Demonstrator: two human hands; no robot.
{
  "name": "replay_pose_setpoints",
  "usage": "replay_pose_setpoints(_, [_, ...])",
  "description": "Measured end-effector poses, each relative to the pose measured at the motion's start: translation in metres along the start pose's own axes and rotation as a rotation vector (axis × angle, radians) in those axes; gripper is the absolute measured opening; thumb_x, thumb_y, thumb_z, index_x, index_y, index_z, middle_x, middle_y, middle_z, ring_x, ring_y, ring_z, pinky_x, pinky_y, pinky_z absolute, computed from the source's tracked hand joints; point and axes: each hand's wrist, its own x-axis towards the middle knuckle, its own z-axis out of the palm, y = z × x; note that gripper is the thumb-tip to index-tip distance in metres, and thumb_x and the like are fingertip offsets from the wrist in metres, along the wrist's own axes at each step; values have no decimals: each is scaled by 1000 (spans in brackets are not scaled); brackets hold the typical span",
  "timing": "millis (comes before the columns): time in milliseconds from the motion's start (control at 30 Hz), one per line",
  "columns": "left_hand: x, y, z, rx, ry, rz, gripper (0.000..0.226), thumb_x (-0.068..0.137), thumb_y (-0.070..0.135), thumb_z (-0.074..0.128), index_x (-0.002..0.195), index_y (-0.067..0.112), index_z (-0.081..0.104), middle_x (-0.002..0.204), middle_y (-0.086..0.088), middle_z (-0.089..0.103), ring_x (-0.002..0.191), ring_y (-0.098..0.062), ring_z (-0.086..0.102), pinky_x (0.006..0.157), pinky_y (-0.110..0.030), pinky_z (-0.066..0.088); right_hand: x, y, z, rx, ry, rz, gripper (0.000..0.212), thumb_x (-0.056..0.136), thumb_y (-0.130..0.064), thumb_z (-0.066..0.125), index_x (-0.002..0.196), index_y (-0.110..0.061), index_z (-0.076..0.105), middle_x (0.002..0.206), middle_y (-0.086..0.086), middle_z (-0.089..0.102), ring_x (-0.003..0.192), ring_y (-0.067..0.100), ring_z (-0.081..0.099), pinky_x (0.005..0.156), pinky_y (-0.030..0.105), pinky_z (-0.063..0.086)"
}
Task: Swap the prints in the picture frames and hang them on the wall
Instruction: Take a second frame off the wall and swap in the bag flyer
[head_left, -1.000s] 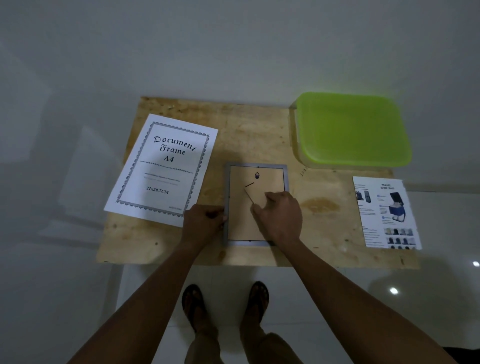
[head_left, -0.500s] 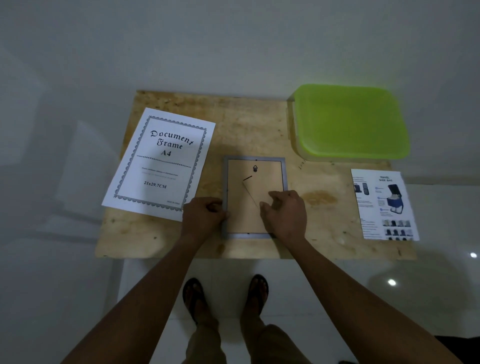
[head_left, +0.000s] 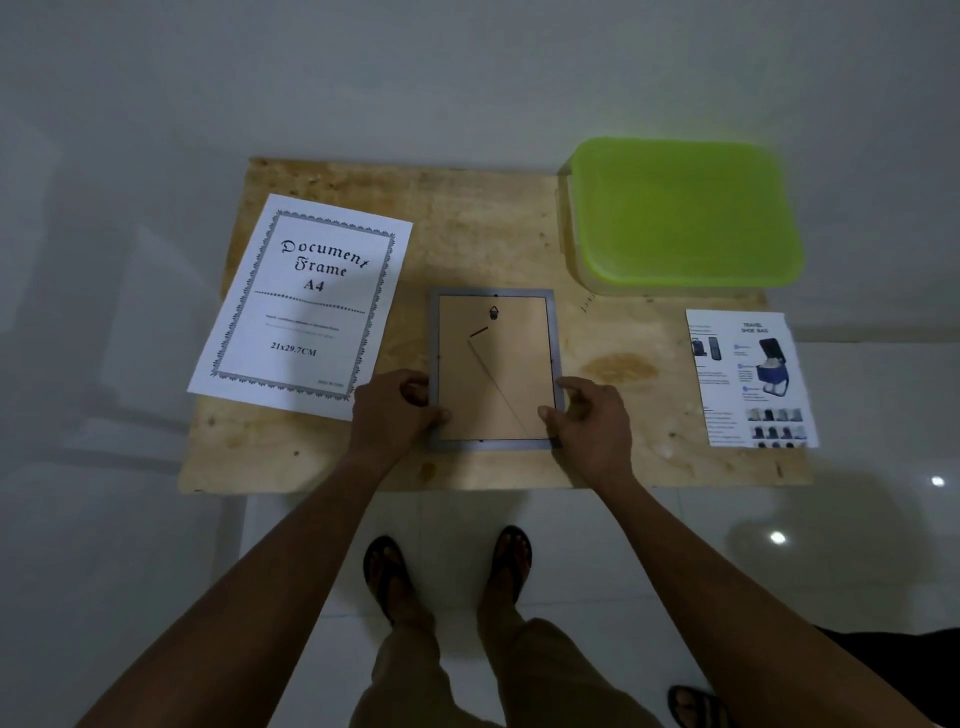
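1. Your table (head_left: 467, 249), filling the middle of the view, is bare plywood, matt, with a mottled, rough-looking grain and a darker stain right of centre.
2. The picture frame (head_left: 495, 294) at centre has a dull grey rim, smooth and matt; its backing board (head_left: 493, 384) looks like tan fibreboard.
3. The certificate print (head_left: 304, 306) at left is white matt paper.
4. The leaflet (head_left: 750, 379) at right is printed paper.
5. The green container (head_left: 680, 213) at upper right is smooth translucent plastic.
6. The floor (head_left: 779, 571) below is glossy white tile, mirroring lights.

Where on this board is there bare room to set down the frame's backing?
Bare plywood between the Document Frame sheet and green-lidded box, and between picture frame and leaflet. Crowded by both hands.
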Motion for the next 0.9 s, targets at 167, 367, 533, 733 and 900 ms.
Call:
replay_pose_setpoints(167, [1,5,1,55,38,22,46,67,27,90,107,15,71,81,11,64,75,1,57,61,-4,32,3,-2,-2,47,38,-11,33,85,-30,78,116,-20,71,87,-4,62,90,15,58,77,30,45])
replay_pose_setpoints(367, [20,16,2,66,193,55,29,88,23,71,114,11,73,108,-8,74,97,-19,68,84,-23,45,43,-20,-10,70,57,156,18,91,-30,70,105,-22,79,87,-4,72,78,11,63,68,22,41])
replay_pose_setpoints(533, [42,19,-6,-131,154,-81,29,80,29,81,107,18,77,103,-2,76,98,-15,70,98,-37,53,75,-22,-26,282,-139,384,14,79,-26,85,72,-15,79,71,8,74,58,17,66,67,34,58])
replay_pose_setpoints(733, [50,22,-15,-195,48,-164,32,73,26,87,102,17,78,92,1,76,80,-8,73,91,-33,57,86,-29,-35,377,-288,513,17,77,-15,87,75,-4,74,74,14,69,56,21,57,54,30,51])
replay_pose_setpoints(900, [57,29,-20,-179,2,-195,30,68,22,91,94,15,77,84,-2,76,74,-12,74,87,-35,59,90,-28,-34,287,-317,490,27,75,-22,89,83,0,75,74,13,71,59,21,61,56,31,54])
